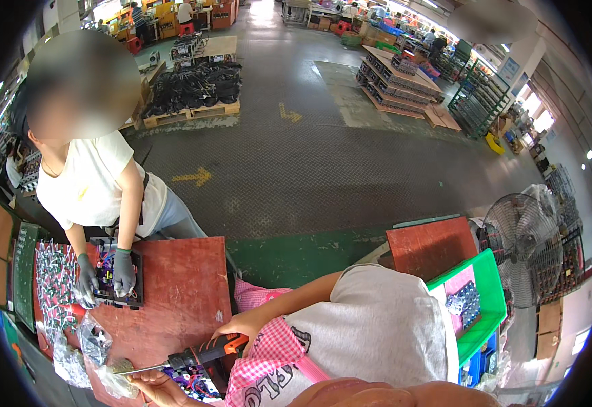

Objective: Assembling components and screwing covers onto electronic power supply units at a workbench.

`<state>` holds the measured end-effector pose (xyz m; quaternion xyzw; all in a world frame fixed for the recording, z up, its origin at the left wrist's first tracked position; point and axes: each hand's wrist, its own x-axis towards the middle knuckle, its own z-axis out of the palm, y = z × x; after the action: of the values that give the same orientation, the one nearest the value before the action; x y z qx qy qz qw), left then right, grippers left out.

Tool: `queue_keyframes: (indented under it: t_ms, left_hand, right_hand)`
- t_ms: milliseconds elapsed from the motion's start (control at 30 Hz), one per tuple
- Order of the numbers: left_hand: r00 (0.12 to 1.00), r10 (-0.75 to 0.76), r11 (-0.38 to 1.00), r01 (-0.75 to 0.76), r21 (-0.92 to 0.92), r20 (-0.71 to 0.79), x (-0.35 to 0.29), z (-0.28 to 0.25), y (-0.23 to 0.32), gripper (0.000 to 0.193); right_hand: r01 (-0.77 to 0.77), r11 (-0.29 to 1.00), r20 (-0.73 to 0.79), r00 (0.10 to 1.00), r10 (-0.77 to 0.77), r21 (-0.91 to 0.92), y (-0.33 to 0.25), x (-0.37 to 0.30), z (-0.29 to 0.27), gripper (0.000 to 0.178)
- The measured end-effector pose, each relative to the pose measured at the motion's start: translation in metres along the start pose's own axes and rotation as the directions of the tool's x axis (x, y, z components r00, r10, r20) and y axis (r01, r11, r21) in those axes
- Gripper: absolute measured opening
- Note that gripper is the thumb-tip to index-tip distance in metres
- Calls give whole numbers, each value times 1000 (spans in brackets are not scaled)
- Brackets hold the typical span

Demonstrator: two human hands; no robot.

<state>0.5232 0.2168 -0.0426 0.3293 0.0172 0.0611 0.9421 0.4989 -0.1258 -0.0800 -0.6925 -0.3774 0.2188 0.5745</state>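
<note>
My right hand (241,329) is wrapped round the grip of an orange and black electric screwdriver (204,353), held level above the red table (184,292). Its long thin bit points left. Close by the bit's end is my left hand (158,388), fingers drawn together; whatever they pinch is too small to make out. Under the screwdriver lies a dark open unit (194,381) with coloured wires and parts inside, partly covered by my hands and the tool. A clear plastic bag (115,380) rests beside my left fingers.
Across the table, a co-worker's gloved hands (124,273) work on a similar black unit (133,292). Many small parts (55,285) and plastic bags (94,339) cover the table's left side. A green bin (484,305) and a large fan (521,230) stand at right.
</note>
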Motion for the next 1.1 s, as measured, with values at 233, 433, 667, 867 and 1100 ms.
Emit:
queue_keyframes:
  t_ms: [233,433,667,867,1100]
  left_hand:
    - [981,45,992,-21,128,-186,-13,48,-6,42]
    - [985,51,973,-11,-233,164,-14,6,-12,32]
    - [981,89,950,-136,-280,-173,-33,41,-27,25]
    - [960,24,909,-138,-394,-280,-37,63,-30,21]
    - [922,34,904,-193,-382,-386,-48,53,-28,21]
  right_hand:
    - [-46,999,62,997,46,-12,-6,-1,-7,96]
    - [-169,985,75,983,166,38,-53,-11,-22,85]
    - [-445,884,162,892,422,146,-102,-7,-39,83]
    - [-483,871,125,873,471,89,-68,-18,-39,82]
    - [-476,879,147,869,473,-15,-61,-20,-38,81]
